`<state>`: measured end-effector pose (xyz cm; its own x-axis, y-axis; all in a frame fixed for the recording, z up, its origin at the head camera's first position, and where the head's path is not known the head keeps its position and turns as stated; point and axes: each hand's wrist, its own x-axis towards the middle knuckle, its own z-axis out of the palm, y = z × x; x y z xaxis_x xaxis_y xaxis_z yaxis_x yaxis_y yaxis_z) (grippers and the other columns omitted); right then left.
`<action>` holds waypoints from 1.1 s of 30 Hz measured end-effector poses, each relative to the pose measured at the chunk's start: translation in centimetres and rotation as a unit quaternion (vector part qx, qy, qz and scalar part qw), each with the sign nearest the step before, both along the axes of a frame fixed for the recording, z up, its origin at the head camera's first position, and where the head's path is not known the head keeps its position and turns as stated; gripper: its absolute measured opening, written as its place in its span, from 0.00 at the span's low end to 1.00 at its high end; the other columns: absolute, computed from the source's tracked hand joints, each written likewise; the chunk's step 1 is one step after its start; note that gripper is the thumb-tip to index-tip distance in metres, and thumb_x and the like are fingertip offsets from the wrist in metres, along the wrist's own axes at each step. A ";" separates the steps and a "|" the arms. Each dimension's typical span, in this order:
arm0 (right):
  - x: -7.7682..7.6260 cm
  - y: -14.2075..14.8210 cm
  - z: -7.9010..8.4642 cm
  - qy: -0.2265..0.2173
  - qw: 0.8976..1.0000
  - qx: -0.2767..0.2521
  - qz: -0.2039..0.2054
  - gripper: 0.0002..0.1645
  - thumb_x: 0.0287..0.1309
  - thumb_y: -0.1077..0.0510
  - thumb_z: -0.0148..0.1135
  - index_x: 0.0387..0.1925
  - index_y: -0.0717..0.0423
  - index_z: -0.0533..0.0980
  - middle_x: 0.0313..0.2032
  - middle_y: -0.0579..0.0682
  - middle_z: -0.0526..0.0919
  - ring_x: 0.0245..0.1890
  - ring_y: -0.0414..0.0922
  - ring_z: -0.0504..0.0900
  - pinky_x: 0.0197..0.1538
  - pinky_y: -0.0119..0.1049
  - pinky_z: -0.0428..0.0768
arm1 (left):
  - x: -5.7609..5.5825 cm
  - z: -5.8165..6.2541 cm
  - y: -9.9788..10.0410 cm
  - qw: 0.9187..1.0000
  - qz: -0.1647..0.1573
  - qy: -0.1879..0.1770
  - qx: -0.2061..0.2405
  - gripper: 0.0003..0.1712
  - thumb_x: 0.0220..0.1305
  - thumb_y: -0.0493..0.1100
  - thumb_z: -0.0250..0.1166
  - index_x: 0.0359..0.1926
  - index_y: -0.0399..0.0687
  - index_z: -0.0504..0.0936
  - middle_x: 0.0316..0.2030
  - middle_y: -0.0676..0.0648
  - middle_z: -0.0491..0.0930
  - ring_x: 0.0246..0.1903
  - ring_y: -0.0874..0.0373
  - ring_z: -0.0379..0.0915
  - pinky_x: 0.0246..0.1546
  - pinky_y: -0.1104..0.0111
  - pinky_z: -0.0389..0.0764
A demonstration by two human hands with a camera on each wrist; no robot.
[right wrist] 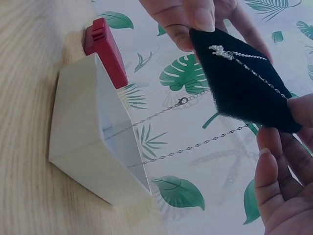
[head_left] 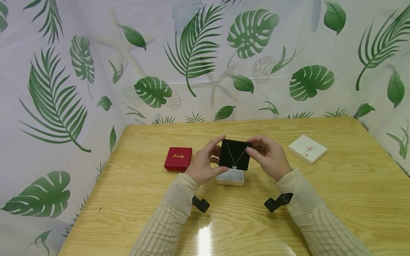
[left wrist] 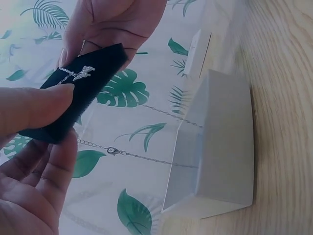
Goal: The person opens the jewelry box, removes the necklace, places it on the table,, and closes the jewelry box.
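Both hands hold up a black foam jewelry pad (head_left: 233, 154) carrying a silver necklace (right wrist: 249, 68) with a sparkling butterfly-like pendant (left wrist: 83, 73). My left hand (head_left: 205, 161) pinches the pad's left side, thumb at the lower front corner. My right hand (head_left: 269, 156) grips the upper right side, thumb on the front face and fingers behind. Below stands an open white box base (head_left: 230, 181) on the table. In both wrist views the chain hangs from behind the pad, with its clasp (left wrist: 113, 151) showing, and runs down into the box.
A red jewelry box (head_left: 178, 158) with gold lettering sits left of the hands. To the right lies a white lid (head_left: 308, 149) with a pink flower print. The wooden table (head_left: 128, 213) ends at a leaf-patterned curtain (head_left: 205, 64) behind and on both sides.
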<state>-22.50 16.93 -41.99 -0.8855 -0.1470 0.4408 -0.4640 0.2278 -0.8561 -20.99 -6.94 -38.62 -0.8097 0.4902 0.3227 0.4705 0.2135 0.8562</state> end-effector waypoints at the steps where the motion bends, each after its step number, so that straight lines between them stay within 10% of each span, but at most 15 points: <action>1: 0.0 0.0 0.0 -0.001 1.000 -0.004 0.002 0.12 0.61 0.65 0.62 0.47 0.63 0.76 0.40 0.54 0.82 0.38 0.39 0.79 0.39 0.28 0.78 | 0.0 0.0 0.0 1.000 -0.002 0.001 0.005 0.50 0.48 0.23 0.71 0.70 0.41 0.58 0.47 0.34 0.75 0.43 0.44 0.75 0.45 0.58 0.80; 11: -0.2 -0.1 -0.3 -0.004 1.000 0.000 0.018 0.14 0.61 0.68 0.61 0.48 0.64 0.76 0.41 0.57 0.81 0.37 0.39 0.79 0.39 0.27 0.78 | -0.2 -0.2 -0.3 1.000 -0.007 -0.010 0.017 0.47 0.49 0.22 0.70 0.69 0.40 0.60 0.49 0.34 0.74 0.45 0.42 0.75 0.47 0.57 0.79; 20: -0.2 0.2 -0.2 -0.025 0.999 0.019 0.044 0.15 0.63 0.65 0.60 0.50 0.65 0.75 0.44 0.56 0.80 0.39 0.39 0.79 0.41 0.28 0.78 | -2.1 -3.3 -0.3 0.998 -0.005 -0.051 0.023 0.49 0.49 0.26 0.72 0.70 0.54 0.62 0.50 0.41 0.74 0.44 0.49 0.75 0.43 0.63 0.81; 33: -2.3 1.6 1.8 -0.074 0.990 0.093 0.070 0.16 0.70 0.53 0.54 0.49 0.59 0.75 0.45 0.55 0.82 0.43 0.42 0.81 0.44 0.32 0.78 | -2.0 -3.5 -0.2 0.998 0.004 -0.054 0.012 0.48 0.49 0.28 0.73 0.68 0.58 0.63 0.48 0.46 0.74 0.42 0.55 0.75 0.42 0.67 0.81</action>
